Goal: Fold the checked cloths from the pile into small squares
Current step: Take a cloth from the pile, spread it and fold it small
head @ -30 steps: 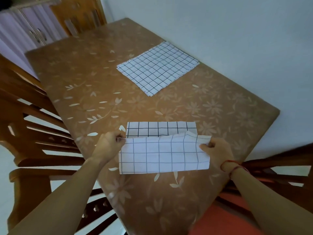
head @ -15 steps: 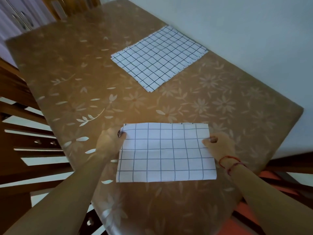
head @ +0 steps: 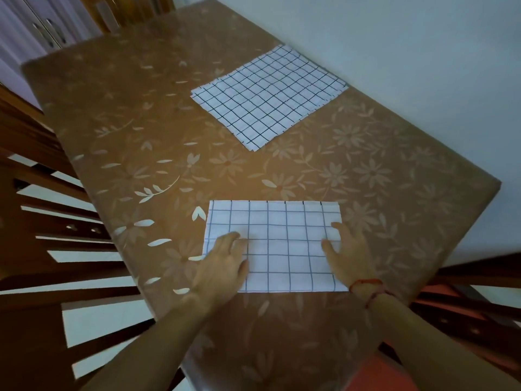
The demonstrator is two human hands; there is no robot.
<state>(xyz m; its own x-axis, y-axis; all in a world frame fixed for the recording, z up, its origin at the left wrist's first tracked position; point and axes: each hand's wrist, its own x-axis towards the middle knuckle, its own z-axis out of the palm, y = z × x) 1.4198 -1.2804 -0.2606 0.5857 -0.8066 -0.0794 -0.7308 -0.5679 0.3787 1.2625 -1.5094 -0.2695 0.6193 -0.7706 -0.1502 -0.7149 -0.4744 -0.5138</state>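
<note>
Hands lie flat on a folded checked cloth (head: 282, 235) at the near end of the table (head: 135, 122); the cloth is a white rectangle with a dark grid, its long edges running left to right, its near edge close to the table's front edge. The left hand (head: 222, 263) rests palm down on the cloth's left end, fingers straight and spread, gripping nothing; part of the palm overhangs the cloth's left edge onto the table. The right hand (head: 348, 255) rests the same way on the right end, fingers straight and released, thumb pointing inward; a red thread bracelet (head: 366, 283) circles its wrist. Between the two hands the cloth lies smooth and bare.

Farther along the table, near the wall (head: 394, 38), sits the pile of checked cloths (head: 267, 94); it lies flat and turned at an angle, layered edges showing at its near corner, well apart from the folded cloth. The table wears a brown covering printed with pale flowers and leaves. A slatted wooden chair (head: 42, 221) stands at the table's left side; another chair (head: 465, 292) shows at the right corner; a cabinet (head: 42, 26) with handles stands beyond the far left.
</note>
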